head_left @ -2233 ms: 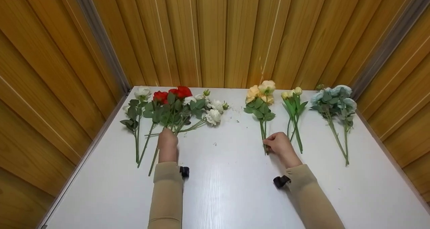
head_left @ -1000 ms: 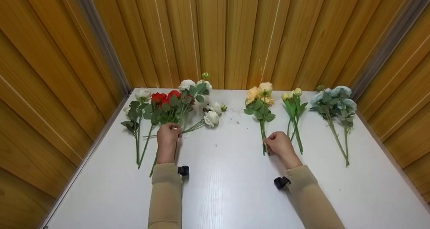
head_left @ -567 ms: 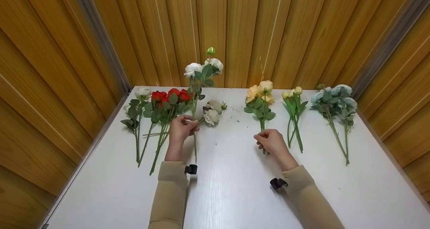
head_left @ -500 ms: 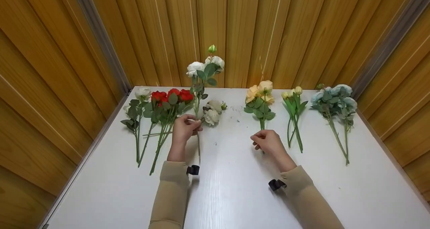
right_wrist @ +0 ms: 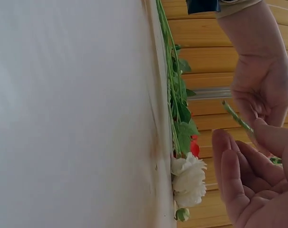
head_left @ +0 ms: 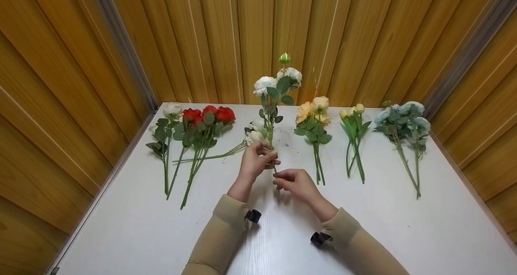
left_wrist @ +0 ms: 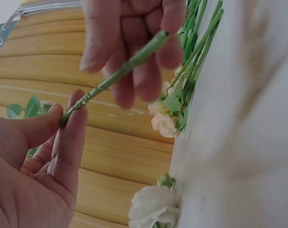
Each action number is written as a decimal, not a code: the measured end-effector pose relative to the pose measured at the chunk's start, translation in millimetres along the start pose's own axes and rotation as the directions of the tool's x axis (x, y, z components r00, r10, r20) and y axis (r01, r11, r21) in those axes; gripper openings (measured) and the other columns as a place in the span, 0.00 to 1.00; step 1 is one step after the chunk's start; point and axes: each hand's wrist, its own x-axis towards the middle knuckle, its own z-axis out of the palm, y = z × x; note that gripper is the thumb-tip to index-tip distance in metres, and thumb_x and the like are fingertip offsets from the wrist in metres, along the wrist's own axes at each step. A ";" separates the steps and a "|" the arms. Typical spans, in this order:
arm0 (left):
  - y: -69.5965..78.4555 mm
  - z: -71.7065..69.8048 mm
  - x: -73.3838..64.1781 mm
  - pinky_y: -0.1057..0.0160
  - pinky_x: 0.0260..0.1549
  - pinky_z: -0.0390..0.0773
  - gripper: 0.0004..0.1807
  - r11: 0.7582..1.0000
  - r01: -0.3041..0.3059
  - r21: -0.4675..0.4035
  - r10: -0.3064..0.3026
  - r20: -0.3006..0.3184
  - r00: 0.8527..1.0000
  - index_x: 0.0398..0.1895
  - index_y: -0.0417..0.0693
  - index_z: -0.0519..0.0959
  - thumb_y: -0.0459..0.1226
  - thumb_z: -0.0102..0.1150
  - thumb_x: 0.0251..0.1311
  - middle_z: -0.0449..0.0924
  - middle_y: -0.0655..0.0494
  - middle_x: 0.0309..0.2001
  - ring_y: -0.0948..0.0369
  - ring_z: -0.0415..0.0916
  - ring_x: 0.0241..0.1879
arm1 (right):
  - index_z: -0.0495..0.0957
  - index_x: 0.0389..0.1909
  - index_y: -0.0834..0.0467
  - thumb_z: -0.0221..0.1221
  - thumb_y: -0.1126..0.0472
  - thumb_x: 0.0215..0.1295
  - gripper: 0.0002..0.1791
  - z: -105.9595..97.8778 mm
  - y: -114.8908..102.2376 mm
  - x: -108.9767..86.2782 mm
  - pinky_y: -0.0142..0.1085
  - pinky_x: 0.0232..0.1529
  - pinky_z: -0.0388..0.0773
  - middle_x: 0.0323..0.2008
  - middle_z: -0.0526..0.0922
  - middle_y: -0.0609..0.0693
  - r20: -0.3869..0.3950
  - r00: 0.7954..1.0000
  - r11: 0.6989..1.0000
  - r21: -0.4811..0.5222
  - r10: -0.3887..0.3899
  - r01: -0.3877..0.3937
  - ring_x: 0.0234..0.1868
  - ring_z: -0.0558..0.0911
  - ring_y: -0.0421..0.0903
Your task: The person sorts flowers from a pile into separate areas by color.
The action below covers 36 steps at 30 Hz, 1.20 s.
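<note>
You hold a white flower (head_left: 265, 86) roughly upright over the table (head_left: 121, 234).
Your left hand (head_left: 254, 160) pinches the stem (left_wrist: 116, 75), likely so it won't flop; right hand (head_left: 298, 183), fingers parted, gripping nothing, sits by the lower end, touch unclear.

I can't read any writing from here. No label, brand name, number or sign is legible to me anywhere I look.
</note>
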 end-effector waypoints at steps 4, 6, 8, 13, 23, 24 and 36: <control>-5.1 11.8 -1.3 0.58 0.33 0.89 0.10 0.998 -0.033 -0.046 0.033 0.003 0.999 0.46 0.39 0.75 0.26 0.65 0.65 0.84 0.52 0.30 0.55 0.91 0.32 | 0.82 0.42 0.79 0.63 0.74 0.66 0.09 2.8 -8.4 -3.4 0.43 0.36 0.88 0.37 0.88 0.69 -0.046 0.999 1.000 0.025 0.017 -0.016 0.30 0.87 0.47; -7.5 13.8 -0.9 0.58 0.33 0.89 0.10 0.997 -0.049 -0.066 0.048 -0.010 0.999 0.45 0.39 0.75 0.25 0.65 0.64 0.83 0.54 0.29 0.56 0.90 0.30 | 0.82 0.42 0.78 0.63 0.74 0.65 0.09 3.1 1.8 1.0 0.43 0.35 0.89 0.36 0.88 0.68 -0.084 0.996 0.999 0.033 0.034 -0.031 0.28 0.86 0.45; -9.9 14.7 -0.2 0.58 0.32 0.89 0.10 0.995 -0.058 -0.082 0.056 -0.023 0.998 0.44 0.38 0.75 0.25 0.64 0.64 0.82 0.56 0.27 0.57 0.90 0.29 | 0.83 0.43 0.77 0.65 0.74 0.64 0.10 2.6 12.0 5.3 0.38 0.33 0.88 0.37 0.88 0.67 -0.116 0.992 0.998 0.038 0.055 -0.051 0.27 0.87 0.45; -11.6 9.4 2.5 0.59 0.33 0.89 0.11 0.999 -0.043 -0.028 0.043 0.006 0.999 0.46 0.37 0.76 0.26 0.65 0.64 0.84 0.51 0.29 0.54 0.91 0.31 | 0.83 0.44 0.76 0.66 0.71 0.65 0.11 -1.0 20.7 7.3 0.34 0.31 0.87 0.36 0.89 0.65 -0.119 0.992 0.998 0.046 0.050 -0.045 0.25 0.88 0.44; -18.1 -57.6 22.6 0.49 0.54 0.81 0.14 0.702 0.019 0.712 0.119 -0.144 0.982 0.52 0.34 0.83 0.30 0.65 0.65 0.84 0.39 0.49 0.45 0.81 0.52 | 0.84 0.42 0.74 0.64 0.72 0.67 0.07 -18.5 32.6 19.7 0.29 0.30 0.85 0.31 0.88 0.57 -0.108 0.986 0.991 0.066 0.127 -0.120 0.24 0.86 0.37; -20.9 -65.9 25.1 0.47 0.53 0.81 0.11 0.621 0.040 0.782 0.140 -0.162 0.977 0.50 0.34 0.83 0.29 0.64 0.65 0.83 0.38 0.48 0.43 0.81 0.52 | 0.84 0.42 0.74 0.64 0.72 0.67 0.07 -19.8 34.2 22.4 0.29 0.30 0.85 0.31 0.88 0.56 -0.109 0.984 0.989 0.067 0.141 -0.135 0.24 0.86 0.37; -30.5 -108.8 52.7 0.44 0.54 0.81 0.13 0.230 0.134 0.964 -0.002 -0.138 0.990 0.44 0.34 0.84 0.26 0.48 0.70 0.86 0.35 0.48 0.40 0.82 0.52 | 0.85 0.39 0.69 0.64 0.68 0.69 0.06 -24.2 41.6 61.1 0.28 0.26 0.77 0.24 0.87 0.49 -0.124 0.951 0.959 0.014 0.283 -0.284 0.23 0.84 0.38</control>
